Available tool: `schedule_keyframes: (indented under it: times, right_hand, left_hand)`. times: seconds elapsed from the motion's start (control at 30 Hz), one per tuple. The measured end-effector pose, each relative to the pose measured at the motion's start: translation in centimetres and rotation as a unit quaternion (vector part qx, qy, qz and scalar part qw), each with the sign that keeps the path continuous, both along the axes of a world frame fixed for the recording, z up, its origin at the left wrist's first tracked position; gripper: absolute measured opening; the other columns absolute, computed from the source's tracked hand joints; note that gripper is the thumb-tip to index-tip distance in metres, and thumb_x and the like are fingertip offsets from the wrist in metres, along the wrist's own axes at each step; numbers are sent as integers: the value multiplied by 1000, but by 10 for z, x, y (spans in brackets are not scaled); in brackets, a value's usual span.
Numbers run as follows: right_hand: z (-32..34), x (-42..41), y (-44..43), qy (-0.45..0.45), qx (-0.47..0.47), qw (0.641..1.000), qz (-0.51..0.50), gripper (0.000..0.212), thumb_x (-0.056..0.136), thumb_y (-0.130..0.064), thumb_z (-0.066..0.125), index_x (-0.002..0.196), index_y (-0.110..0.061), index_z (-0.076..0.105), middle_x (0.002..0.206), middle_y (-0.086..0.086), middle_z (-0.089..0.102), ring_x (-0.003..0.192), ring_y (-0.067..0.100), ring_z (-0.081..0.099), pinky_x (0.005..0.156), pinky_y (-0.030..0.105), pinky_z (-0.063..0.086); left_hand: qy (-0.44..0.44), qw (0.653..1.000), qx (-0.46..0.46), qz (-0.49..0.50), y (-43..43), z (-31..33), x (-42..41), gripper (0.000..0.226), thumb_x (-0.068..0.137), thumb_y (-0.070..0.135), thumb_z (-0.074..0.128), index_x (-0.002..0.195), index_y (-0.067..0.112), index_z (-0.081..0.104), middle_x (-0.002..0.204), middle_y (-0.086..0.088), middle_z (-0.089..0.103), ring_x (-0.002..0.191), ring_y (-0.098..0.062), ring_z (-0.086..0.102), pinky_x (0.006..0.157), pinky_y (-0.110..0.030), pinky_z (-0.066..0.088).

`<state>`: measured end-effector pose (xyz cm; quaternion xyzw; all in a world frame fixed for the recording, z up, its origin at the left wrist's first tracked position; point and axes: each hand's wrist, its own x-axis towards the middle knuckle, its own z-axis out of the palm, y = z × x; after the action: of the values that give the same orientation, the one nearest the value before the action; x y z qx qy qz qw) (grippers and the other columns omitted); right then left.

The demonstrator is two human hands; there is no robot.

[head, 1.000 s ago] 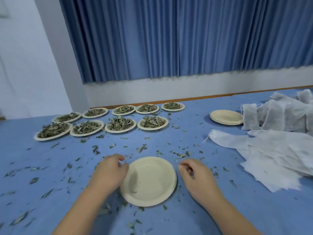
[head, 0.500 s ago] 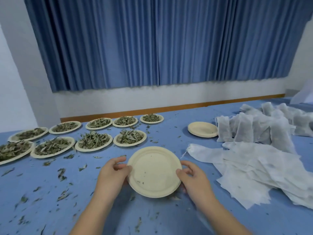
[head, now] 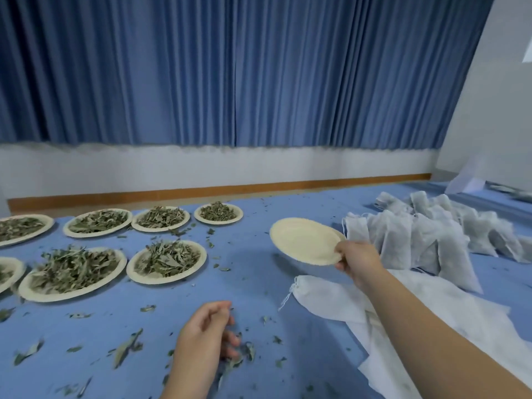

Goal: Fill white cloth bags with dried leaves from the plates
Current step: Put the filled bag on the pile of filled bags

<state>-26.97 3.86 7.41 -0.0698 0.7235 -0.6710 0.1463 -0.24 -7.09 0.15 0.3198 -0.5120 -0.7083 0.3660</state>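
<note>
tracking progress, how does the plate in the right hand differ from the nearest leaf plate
The held plate is empty; the leaf plate is heaped with dried leaves. The held plate is lifted, gripped by the right hand; the leaf plate lies on the table. Both are round, cream.

Empty plate (head: 305, 240) in right hand (head: 359, 260)

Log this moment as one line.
right hand: grips empty plate by rim | left hand: loosely curled over scattered leaves | filled bags: piled nearby
</note>
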Motion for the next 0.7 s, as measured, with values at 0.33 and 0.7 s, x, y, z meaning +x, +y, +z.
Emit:
schedule_keyframes:
  times: [0.33,0.7]
  right_hand:
    - [-18,-38,-36,-123,-112,982,-88,18,89,1,58,106,-5,55,81,5,51,60,22,63,43,26,55]
    - [-14,-1,4,25,41,998,27,5,88,-2,56,87,-6,57,69,9,54,52,19,56,48,25,48]
  left_hand:
    - [17,1000,13,7,-6,-2,-1,19,95,5,54,88,6,71,58,-5,60,38,-18,49,32,-25,38]
    - [-57,997,-50,-24,4,2,3,21,98,11,51,92,14,71,65,-5,63,43,-13,50,38,-24,41]
